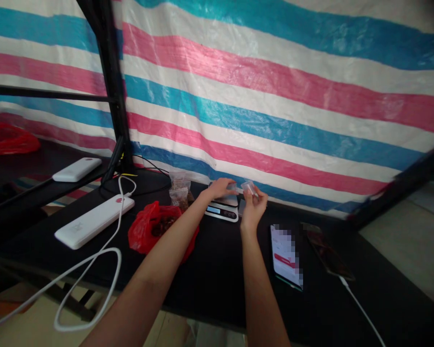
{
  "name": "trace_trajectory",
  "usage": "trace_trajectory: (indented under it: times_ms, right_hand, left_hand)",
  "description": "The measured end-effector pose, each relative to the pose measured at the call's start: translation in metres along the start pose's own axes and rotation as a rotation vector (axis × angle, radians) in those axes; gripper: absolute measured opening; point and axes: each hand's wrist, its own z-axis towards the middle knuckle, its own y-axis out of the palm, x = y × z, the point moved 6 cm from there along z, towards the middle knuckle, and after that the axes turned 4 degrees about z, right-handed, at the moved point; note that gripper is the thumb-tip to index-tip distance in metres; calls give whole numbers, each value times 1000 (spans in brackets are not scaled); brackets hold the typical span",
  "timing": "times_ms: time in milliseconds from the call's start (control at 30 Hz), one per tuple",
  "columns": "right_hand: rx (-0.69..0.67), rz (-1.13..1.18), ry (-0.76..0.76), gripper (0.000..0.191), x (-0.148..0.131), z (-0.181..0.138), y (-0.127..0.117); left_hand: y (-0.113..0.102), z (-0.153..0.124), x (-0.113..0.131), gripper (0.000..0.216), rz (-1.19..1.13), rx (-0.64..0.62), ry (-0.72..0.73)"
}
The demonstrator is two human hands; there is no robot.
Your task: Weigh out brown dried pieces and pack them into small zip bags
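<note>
My left hand (220,189) reaches over a small kitchen scale (222,213), its fingers curved around a small clear plastic container (232,188) above the weighing plate. The scale has a lit display and a dark plate. My right hand (253,207), just right of the scale, pinches a small clear plastic piece (248,186), its exact kind too small to tell. Left of the scale stand clear zip bags (180,195) with brown contents. In front of them, partly behind my left forearm, sits an open red plastic bag (144,229) holding dark brown bits.
A white power bank (94,222) with a looping white cable (117,262) lies at left. On the right are a lit phone (285,255) and a dark phone (327,250) with a cable. A striped plastic sheet (256,96) hangs behind the black table (210,279); a mirror stands left.
</note>
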Motion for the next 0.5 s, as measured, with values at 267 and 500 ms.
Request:
trace_trajectory:
  times_ms: [267, 500]
  right_hand:
    - [-115, 149, 232, 34, 13, -10, 9]
    - [-422, 137, 297, 36, -7, -46, 51]
  left_hand:
    - [-86, -39, 27, 51, 210, 93, 113]
    - [-129, -150, 15, 39, 176, -87, 109]
